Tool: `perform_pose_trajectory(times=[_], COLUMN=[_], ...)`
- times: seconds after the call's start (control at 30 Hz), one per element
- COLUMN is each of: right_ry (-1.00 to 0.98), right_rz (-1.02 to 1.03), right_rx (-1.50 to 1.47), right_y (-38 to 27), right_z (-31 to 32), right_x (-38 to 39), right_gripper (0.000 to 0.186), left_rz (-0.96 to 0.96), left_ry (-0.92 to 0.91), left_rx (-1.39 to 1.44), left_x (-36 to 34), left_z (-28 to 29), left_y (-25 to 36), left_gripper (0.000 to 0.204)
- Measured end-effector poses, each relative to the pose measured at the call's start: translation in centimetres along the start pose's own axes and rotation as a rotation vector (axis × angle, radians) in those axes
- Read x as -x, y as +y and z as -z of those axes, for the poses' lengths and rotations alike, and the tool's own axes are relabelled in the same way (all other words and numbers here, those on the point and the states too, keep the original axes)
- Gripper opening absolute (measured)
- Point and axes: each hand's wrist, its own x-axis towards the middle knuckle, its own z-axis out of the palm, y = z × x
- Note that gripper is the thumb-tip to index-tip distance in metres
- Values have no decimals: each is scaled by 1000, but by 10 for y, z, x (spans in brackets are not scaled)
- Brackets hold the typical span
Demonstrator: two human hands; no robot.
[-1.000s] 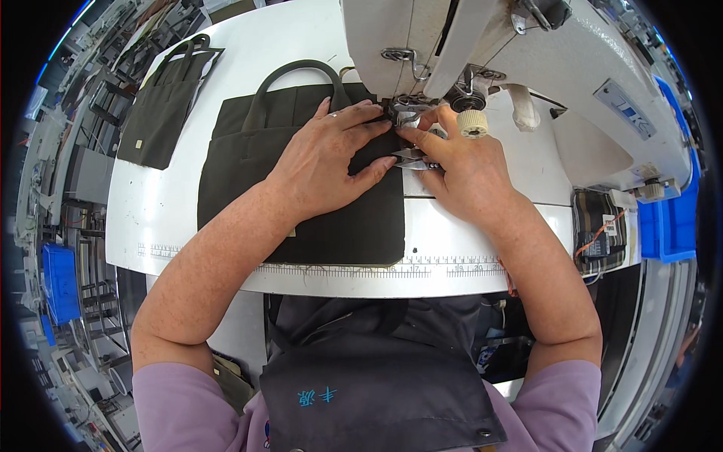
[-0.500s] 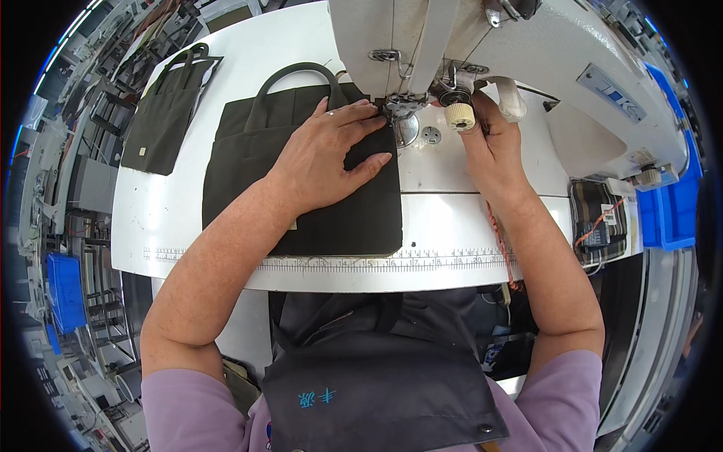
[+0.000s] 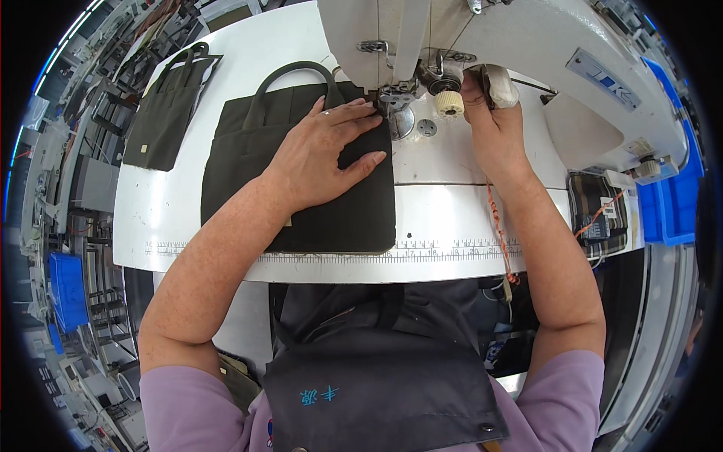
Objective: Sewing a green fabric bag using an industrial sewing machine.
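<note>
A dark olive fabric bag (image 3: 301,233) with a looped handle (image 3: 290,68) lies flat on the white sewing table, its upper right edge at the needle area of the sewing machine (image 3: 394,102). My left hand (image 3: 320,154) rests open on it, fingertips close to the presser foot and thumb spread. My right hand (image 3: 498,139) is raised under the machine arm, right of the cream knob (image 3: 449,103). Its fingers curl beside a whitish rounded piece (image 3: 500,87) and a dark part; what they grip is partly hidden. An orange twisted cord (image 3: 497,226) hangs below that wrist.
A second dark bag (image 3: 162,120) lies at the table's far left. A printed ruler strip (image 3: 316,257) runs along the front edge. On the right are a plaid cloth pad (image 3: 591,203) and a blue bin (image 3: 666,203). The machine arm (image 3: 557,45) overhangs the right side.
My right hand has shifted slightly up and right, away from the cream knob. My left hand and the bag keep nearly the same place. The whole view has moved a little.
</note>
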Motion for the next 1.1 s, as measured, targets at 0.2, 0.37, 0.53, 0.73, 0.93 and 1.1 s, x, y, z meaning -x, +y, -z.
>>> perform_pose_trajectory(times=[0.2, 0.37, 0.53, 0.73, 0.93, 1.1], right_ry=[-38, 31, -19, -29, -124, -217], right_rz=[-55, -6, -42, -42, -34, 40], right_rx=[32, -6, 38, 56, 96, 499], right_y=[-2, -4, -3, -3, 10, 1], right_z=[3, -3, 1, 1, -3, -1], right_x=[-1, 2, 2, 4, 8, 10], right_gripper=[31, 32, 32, 39, 37, 37], left_rz=[6, 9, 8, 12, 32, 3], left_ry=[7, 0, -10, -6, -12, 31], left_rx=[-1, 5, 12, 13, -4, 3], left_x=[3, 3, 2, 1, -6, -9], left_z=[0, 1, 1, 1, 3, -1], left_y=[4, 5, 5, 3, -4, -8], left_gripper=[49, 49, 49, 49, 50, 47])
